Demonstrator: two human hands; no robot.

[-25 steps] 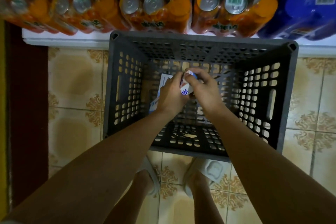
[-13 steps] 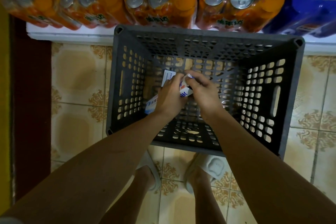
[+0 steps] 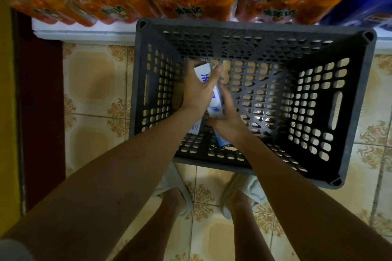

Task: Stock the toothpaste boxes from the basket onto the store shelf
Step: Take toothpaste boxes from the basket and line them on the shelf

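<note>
Two hands deep in the basket (image 3: 356,95): your left hand (image 3: 198,91) grips a toothpaste box (image 3: 204,72), your right hand (image 3: 228,115) clutches another box (image 3: 215,104) just beside it. You're at the pickup step; next, lift both clear and find the shelf.
</note>
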